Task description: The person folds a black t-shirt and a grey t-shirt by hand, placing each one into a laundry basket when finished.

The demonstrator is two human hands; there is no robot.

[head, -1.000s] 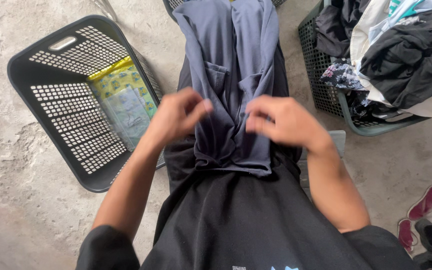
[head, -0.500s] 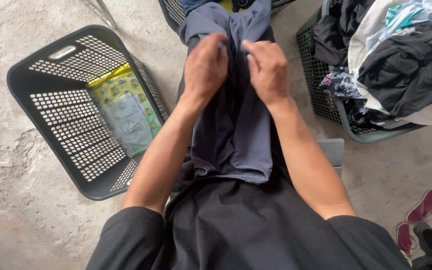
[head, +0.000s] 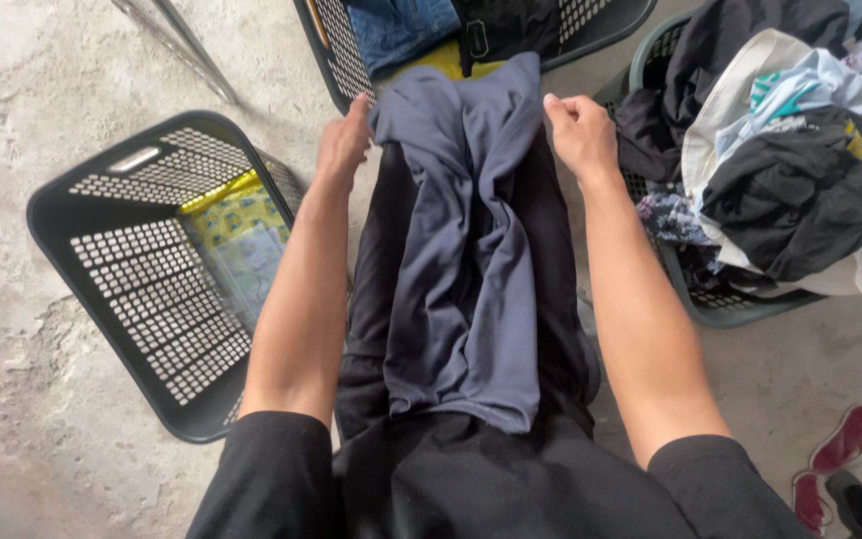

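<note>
A slate-blue garment (head: 466,250) lies lengthwise over my lap, creased down its middle. My left hand (head: 343,140) pinches its far left corner, and my right hand (head: 581,130) grips its far right corner, fingers curled. Both arms reach forward, spreading the far edge wide. Beneath the garment are my black-clad legs.
A black perforated basket (head: 152,299) with a yellow printed cloth inside lies tilted on my left. Another black basket (head: 351,50) ahead holds denim and dark items. A green basket (head: 710,299) heaped with clothes stands on my right. Sandals (head: 835,464) rest on the concrete floor.
My hands slid from the garment's middle up to its far end, then parted to its outer corners, spreading the fabric.
</note>
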